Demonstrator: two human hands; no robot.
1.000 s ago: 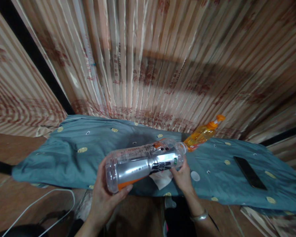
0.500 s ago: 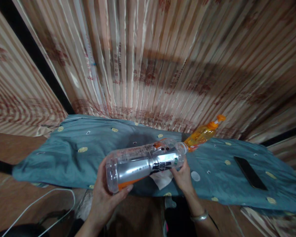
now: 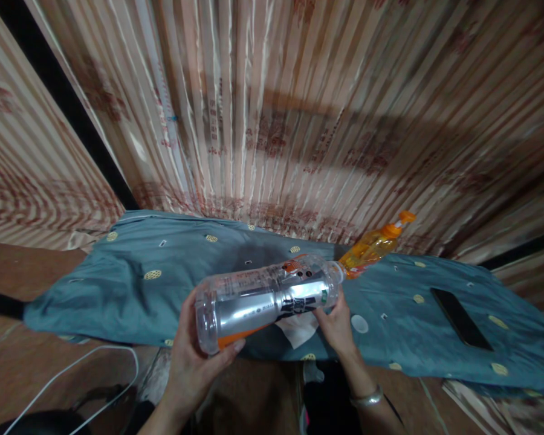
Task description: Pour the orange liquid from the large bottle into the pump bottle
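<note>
A large clear plastic bottle (image 3: 254, 308) with a silver and orange label lies sideways in the air between my hands, its neck pointing right. My left hand (image 3: 199, 356) is wrapped round the base end, thumb along the near side. At the neck end, my right hand (image 3: 335, 323) grips from below; its fingers are partly hidden behind the bottle. Just past the neck stands a pump bottle (image 3: 369, 251) of yellow liquid with an orange pump top. Below the bottle, a white tissue (image 3: 298, 329) lies on the cloth, and a round white disc (image 3: 359, 324) lies right of my right hand.
A blue-green patterned cloth (image 3: 131, 302) covers the long surface ahead. Towards its right end lies a black phone (image 3: 461, 318). Striped curtains (image 3: 272, 121) hang behind, with dark poles (image 3: 68, 103) at the sides. A white cable (image 3: 133, 356) loops at the lower left.
</note>
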